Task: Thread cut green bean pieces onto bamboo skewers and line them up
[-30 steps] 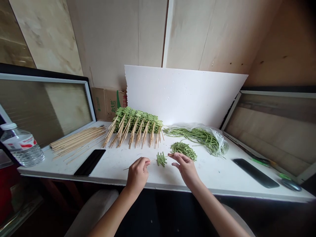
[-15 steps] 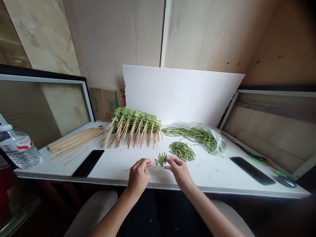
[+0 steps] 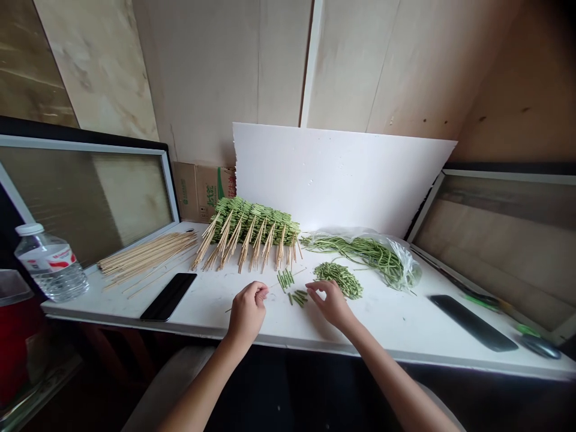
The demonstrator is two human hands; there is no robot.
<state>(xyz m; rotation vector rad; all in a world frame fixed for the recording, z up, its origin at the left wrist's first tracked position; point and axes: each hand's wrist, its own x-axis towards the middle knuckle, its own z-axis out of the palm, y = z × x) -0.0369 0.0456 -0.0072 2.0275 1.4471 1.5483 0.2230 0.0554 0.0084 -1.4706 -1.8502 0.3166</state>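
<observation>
My left hand [image 3: 247, 311] is closed around a thin bamboo skewer [image 3: 270, 286], whose tail pokes out on its left side. Several short green bean pieces [image 3: 285, 279] are threaded side by side on the skewer, and its tip extends beyond them to the right. My right hand [image 3: 330, 303] has thumb and forefinger drawn together in a pinch; whatever is between them is too small to make out. Beside those fingertips, a few loose bean pieces [image 3: 299, 297] lie on the white table [image 3: 279, 329]. Just behind my right hand sits a heap of cut beans [image 3: 342, 278].
Finished bean skewers [image 3: 256, 219] are stacked at the back. Bare skewers [image 3: 148, 255], a black phone [image 3: 168, 297] and a water bottle [image 3: 51, 264] stand left. Uncut long beans [image 3: 369, 249] in plastic, a dark flat object [image 3: 472, 322] and a mouse [image 3: 540, 346] are right.
My right hand has come off the threaded beans and moved slightly right. The skewer's tip now shows free, angled up to the right. The view has shifted a little.
</observation>
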